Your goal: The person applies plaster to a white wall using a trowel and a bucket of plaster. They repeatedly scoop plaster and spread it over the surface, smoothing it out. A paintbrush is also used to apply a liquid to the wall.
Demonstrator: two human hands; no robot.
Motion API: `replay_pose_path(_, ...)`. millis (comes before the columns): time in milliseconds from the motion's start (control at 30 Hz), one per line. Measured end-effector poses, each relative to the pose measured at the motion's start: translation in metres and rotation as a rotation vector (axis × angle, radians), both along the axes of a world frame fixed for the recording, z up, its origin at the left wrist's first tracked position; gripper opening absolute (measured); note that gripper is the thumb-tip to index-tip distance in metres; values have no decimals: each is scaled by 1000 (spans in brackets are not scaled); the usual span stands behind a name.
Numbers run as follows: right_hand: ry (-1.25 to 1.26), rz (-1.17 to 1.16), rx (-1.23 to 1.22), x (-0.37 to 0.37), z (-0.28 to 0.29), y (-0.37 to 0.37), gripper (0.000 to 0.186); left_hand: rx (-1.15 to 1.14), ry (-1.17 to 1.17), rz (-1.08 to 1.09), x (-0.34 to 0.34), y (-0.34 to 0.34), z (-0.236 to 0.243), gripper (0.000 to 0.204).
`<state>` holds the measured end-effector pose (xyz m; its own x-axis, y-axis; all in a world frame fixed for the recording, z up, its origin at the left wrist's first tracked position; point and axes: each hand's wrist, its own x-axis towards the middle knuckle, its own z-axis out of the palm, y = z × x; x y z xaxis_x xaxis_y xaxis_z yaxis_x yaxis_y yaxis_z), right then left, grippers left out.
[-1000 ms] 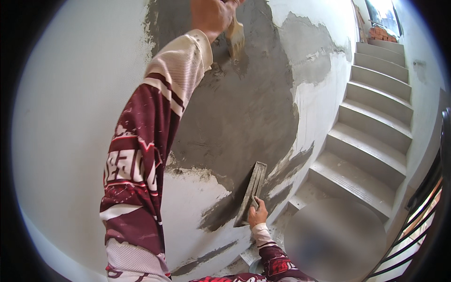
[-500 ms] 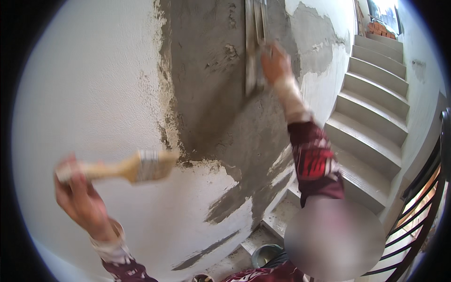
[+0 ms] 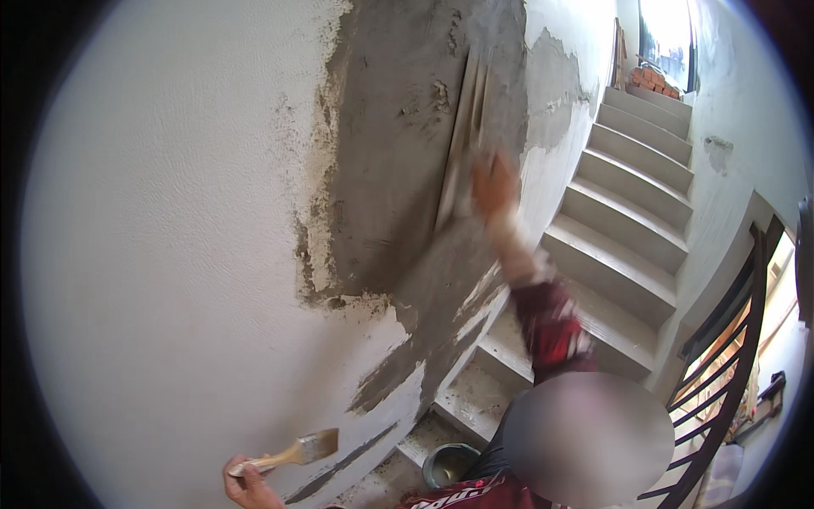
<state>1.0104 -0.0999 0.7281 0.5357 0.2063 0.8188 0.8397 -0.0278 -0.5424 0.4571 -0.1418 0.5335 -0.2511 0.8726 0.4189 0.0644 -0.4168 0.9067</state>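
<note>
Overhead, trowel [image 3: 462,144] smooths grey plaster [image 3: 398,170].

I see no packages, labels, signs or screens around me here, neither on the wall nor on the stairs.

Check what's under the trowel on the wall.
The trowel, held by the right hand, lies flat on wet grey plaster. Plaster shows all around it; the strip directly beneath the blade is covered.
</note>
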Motion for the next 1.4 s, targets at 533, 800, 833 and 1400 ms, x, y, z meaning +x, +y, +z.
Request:
replay_pose_path(533,33,65,7,-25,-175,-25,44,-282,-261,-486,66,27,-71,32)
replay_pose_path(800,-206,-328,-484,53,92,-41,42,-389,-281,-688,107,18,-75,27)
replay_pose_path(833,-98,-169,-240,30,45,-28,39,-377,-298,-659,108,17,-67,29)
replay_pose_path(1400,29,-45,75,32,12,-24,38,446,-426,-593,175,56,120,37)
